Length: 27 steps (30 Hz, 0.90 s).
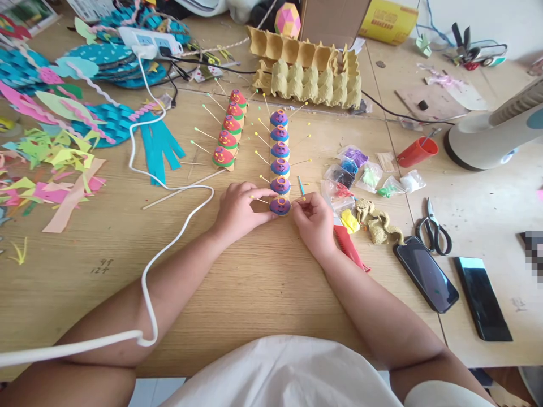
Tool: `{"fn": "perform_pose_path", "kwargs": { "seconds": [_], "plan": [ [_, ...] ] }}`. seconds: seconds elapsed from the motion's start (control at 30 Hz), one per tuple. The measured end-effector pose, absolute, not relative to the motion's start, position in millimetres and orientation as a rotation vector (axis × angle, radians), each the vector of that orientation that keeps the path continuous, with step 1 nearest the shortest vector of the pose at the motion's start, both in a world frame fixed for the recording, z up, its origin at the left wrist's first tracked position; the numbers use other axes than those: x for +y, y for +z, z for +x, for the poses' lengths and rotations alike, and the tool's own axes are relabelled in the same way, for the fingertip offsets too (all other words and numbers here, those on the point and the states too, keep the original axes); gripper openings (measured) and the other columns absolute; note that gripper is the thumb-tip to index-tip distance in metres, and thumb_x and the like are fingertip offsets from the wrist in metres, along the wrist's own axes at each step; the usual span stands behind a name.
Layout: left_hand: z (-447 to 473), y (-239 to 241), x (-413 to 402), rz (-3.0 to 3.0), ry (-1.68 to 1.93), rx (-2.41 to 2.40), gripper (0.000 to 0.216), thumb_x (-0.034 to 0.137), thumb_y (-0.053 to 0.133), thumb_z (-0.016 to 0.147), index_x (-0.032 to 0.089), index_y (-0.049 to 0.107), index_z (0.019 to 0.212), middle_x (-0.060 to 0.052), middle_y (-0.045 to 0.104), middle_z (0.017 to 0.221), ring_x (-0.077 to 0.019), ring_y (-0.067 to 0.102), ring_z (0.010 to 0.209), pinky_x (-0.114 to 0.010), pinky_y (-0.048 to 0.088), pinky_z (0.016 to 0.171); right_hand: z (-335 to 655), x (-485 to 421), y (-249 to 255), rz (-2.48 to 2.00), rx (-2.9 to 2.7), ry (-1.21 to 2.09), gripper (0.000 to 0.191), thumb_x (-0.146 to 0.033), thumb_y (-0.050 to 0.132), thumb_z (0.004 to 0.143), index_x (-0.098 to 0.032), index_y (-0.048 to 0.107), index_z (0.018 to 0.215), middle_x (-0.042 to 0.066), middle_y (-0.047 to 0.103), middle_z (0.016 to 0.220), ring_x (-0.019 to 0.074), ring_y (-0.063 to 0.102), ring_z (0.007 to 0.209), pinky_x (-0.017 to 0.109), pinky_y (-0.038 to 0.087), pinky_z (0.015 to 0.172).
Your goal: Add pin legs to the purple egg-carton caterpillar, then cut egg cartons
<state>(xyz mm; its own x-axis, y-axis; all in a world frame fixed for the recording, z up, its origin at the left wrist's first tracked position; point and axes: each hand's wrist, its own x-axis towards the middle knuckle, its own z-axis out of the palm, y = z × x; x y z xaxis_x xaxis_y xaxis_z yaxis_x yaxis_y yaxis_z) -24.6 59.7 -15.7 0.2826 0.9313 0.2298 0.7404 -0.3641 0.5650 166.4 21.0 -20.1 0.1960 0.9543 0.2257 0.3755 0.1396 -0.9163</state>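
Observation:
A row of purple-and-blue painted egg-carton cups [280, 167] runs away from me, each with a smiling face and thin sticks with yellow tips at its sides. My left hand [241, 213] holds the nearest cup [280, 207], thumb and forefinger at its left side. On the opposite side, my right hand [314, 221] pinches a thin yellow-tipped stick [302, 199] against that cup's right edge. To the left stands a second row of red-and-green egg-carton cups [227, 139] with smiling faces and green-tipped sticks.
Clay packets [370, 175], a red cup [418, 151], scissors [433, 229] and two phones [426, 275] lie right. Behind are egg cartons [316, 83]. A white cable [169, 249] crosses my left forearm. Paper scraps [51, 164] lie left; a lamp base [479, 144] stands right.

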Motion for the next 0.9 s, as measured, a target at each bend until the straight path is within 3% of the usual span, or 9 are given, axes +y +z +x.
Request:
{"fn": "perform_pose_path", "kwargs": {
  "seconds": [0.3, 0.9],
  "plan": [
    [-23.5, -15.2, 58.7, 2.213, 0.783, 1.513, 0.04, 0.045, 0.089, 0.071, 0.038, 0.079, 0.11, -0.002, 0.072, 0.1, -0.0264, 0.063, 0.102, -0.04, 0.045, 0.096, 168.6, 25.1, -22.9, -1.389, -1.281, 0.84, 0.009, -0.029, 0.062, 0.083, -0.024, 0.055, 0.079, -0.002, 0.063, 0.073, 0.0142, 0.058, 0.066, 0.029, 0.047, 0.064],
    [-24.5, -15.6, 59.7, 2.217, 0.753, 1.517, 0.038, 0.048, 0.086, 0.074, 0.039, 0.078, 0.11, -0.002, 0.072, 0.101, -0.0265, 0.063, 0.101, -0.04, 0.046, 0.095, 166.9, 22.6, -21.4, -1.447, -1.362, 0.743, 0.009, -0.026, 0.061, 0.083, -0.024, 0.054, 0.078, -0.002, 0.06, 0.072, 0.0132, 0.055, 0.064, 0.027, 0.044, 0.061]
  ]
}}
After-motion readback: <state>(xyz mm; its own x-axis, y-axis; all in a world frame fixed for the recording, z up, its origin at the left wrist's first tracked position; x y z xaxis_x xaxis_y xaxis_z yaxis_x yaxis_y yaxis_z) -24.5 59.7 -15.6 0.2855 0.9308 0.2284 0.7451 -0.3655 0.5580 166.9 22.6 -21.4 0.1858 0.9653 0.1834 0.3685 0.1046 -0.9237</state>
